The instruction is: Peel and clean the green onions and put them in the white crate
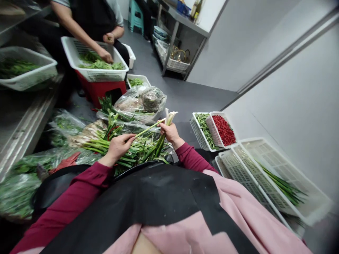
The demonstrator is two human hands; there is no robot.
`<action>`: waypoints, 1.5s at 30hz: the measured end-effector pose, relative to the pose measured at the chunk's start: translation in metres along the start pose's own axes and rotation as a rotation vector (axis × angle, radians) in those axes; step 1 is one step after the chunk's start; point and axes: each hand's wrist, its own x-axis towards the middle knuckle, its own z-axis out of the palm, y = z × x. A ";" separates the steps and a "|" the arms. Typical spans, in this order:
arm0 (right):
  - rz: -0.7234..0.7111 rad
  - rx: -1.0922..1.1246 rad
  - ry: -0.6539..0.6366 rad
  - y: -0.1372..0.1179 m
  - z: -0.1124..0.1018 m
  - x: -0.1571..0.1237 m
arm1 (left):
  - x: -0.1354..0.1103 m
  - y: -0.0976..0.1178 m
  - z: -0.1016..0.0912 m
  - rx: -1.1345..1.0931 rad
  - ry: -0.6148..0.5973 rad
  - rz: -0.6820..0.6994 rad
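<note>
My right hand (170,132) is closed around a small bunch of green onions (159,145), white ends up and green leaves hanging down. A single pale green stalk (149,129) stretches between my two hands. Its lower left end is pinched between the thumb and fingers of my left hand (119,148). Below and between the hands lies a heap of loose green onion leaves (132,155). To the left of it, a pile of green onions with white, rooty ends (91,133) rests on plastic bags.
Across from me, a co-worker's hand (105,55) reaches into a white basket (92,74) of greens on a red stool (87,88). Bagged vegetables (143,100) lie ahead. At right stand baskets of red chillies (224,129), green peppers (205,128) and long green onions (283,185). A metal shelf (169,53) stands behind.
</note>
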 end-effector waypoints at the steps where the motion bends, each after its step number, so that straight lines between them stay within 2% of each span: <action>1: -0.003 -0.030 0.002 -0.001 -0.003 -0.003 | -0.002 0.000 0.002 -0.004 -0.043 -0.015; 5: -0.008 -0.121 -0.057 0.001 -0.021 -0.015 | -0.009 -0.002 0.008 0.031 -0.159 -0.132; 9: 0.022 -0.069 -0.123 0.008 -0.041 -0.018 | -0.005 0.002 0.013 -0.047 -0.303 -0.273; 12: 0.046 -0.025 -0.153 0.013 -0.047 -0.023 | -0.007 0.023 0.019 -0.241 -0.388 -0.404; 15: 0.057 -0.005 -0.251 0.012 -0.047 -0.032 | -0.009 0.052 0.027 -0.428 -0.455 -0.550; 19: 0.034 0.044 -0.339 0.007 -0.048 -0.042 | -0.003 0.081 0.033 -0.556 -0.560 -0.569; 22: 0.018 0.091 -0.318 0.005 -0.051 -0.044 | 0.006 0.085 0.036 -0.594 -0.576 -0.552; 26: 0.024 0.088 -0.137 0.006 -0.050 -0.048 | 0.010 0.089 0.038 -0.579 -0.570 -0.570; 28: -0.004 0.068 -0.064 0.004 -0.049 -0.050 | 0.010 0.095 0.038 -0.568 -0.542 -0.538; 31: -0.066 0.030 -0.015 -0.002 -0.049 -0.051 | 0.014 0.104 0.034 -0.528 -0.499 -0.390; 38: -0.112 0.010 -0.068 -0.013 -0.040 -0.054 | 0.012 0.100 0.018 -0.258 -0.278 -0.205; 41: -0.044 0.102 -0.071 -0.014 -0.036 -0.055 | 0.009 0.097 0.011 -0.043 -0.135 -0.024; 45: 0.068 0.177 -0.179 -0.018 -0.033 -0.058 | 0.009 0.097 -0.001 0.151 0.003 0.149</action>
